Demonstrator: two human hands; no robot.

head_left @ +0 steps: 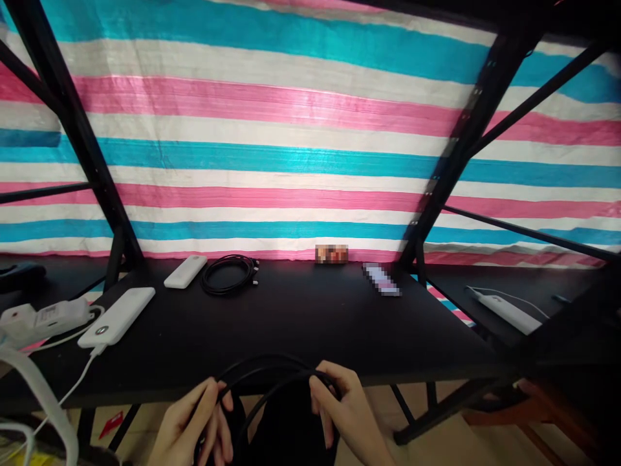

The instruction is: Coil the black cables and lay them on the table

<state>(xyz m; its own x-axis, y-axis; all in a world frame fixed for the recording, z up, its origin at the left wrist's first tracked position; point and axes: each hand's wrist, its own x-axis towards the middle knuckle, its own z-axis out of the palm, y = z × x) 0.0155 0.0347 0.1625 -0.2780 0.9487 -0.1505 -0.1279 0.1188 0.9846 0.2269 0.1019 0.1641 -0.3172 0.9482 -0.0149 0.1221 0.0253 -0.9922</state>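
We look down on a long matte black bench [301, 323], and just off its near edge we hold a thin black cable [272, 369] bent into an arching loop. Our left hand [194, 421] has its fingers curled tight around the loop's left side. Our right hand [347, 414] pinches the right side, fingers folded over it. The loop's top hangs over the near edge, about midway along.

Near the left edge lies a large white rectangular power bank [116, 317], and a thin white lead [72, 388] runs off its near end past the bench's front. Along the far edge towards the left we see a smaller white power bank [185, 271], and just beside it a coiled bundle of black cable [229, 273]. Two small blurred items sit at the far edge towards the right; we cannot tell what they are.

Off the left end rests a white power strip [43, 317]. To the right, a second black bench [533, 285] carries a long white power strip [504, 310].

Behind everything hangs a pink, teal and white striped tarpaulin [291, 129]. Slanting black metal frame posts [72, 129] rise at both far corners. Below the bench, pale beige floor [436, 446] shows.
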